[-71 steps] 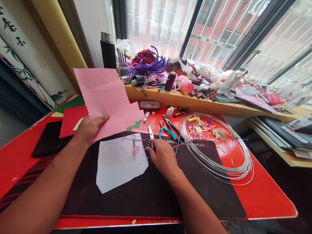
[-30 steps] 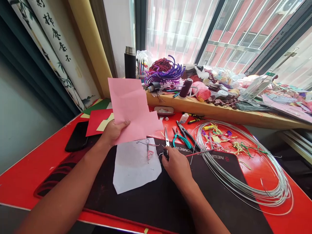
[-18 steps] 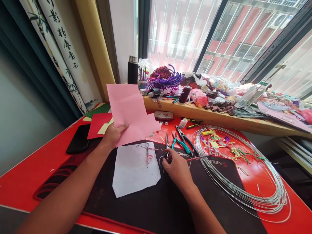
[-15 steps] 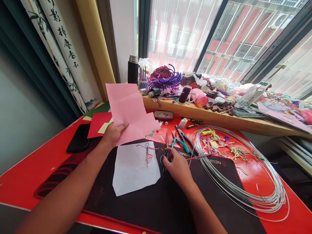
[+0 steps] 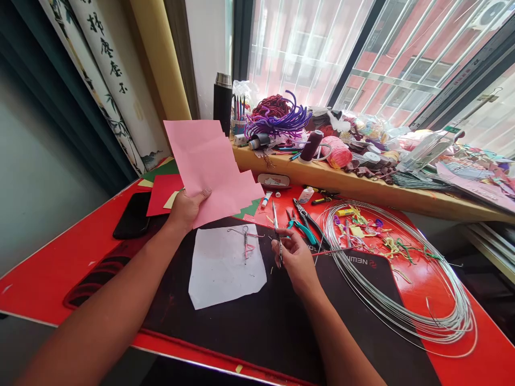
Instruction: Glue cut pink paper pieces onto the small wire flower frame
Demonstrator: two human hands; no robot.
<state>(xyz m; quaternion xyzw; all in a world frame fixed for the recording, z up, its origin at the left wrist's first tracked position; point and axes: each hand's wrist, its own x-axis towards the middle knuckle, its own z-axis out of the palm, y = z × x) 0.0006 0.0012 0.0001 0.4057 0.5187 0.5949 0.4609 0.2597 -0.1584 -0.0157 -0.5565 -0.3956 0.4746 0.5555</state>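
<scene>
Between the thumb and fingers of my left hand [image 5: 188,209] is a sheet of pink paper [image 5: 209,166], held tilted up, its right side cut in steps. My right hand [image 5: 294,257] grips a pair of scissors [image 5: 276,217], points upward, to the right of the pink paper and apart from it. Below the paper, a creased white sheet [image 5: 225,279] lies on the black mat [image 5: 281,327]. On that sheet rests a small twisted wire figure [image 5: 245,241] with pink strands. Beyond my right hand lie teal-handled pliers [image 5: 303,230] and black pliers [image 5: 311,220].
A large coil of silvery wire [image 5: 446,327] covers the right side, with colourful scraps [image 5: 362,230] inside it. A black phone [image 5: 132,217] and red paper [image 5: 163,193] lie left. Yarn, a thread spool [image 5: 311,146] and a flask [image 5: 222,102] crowd the wooden sill [image 5: 245,158].
My right hand has raised the scissors off the mat, and they now stand more upright in its grip. The pink paper stays in my left hand. The camera view has shifted slightly.
</scene>
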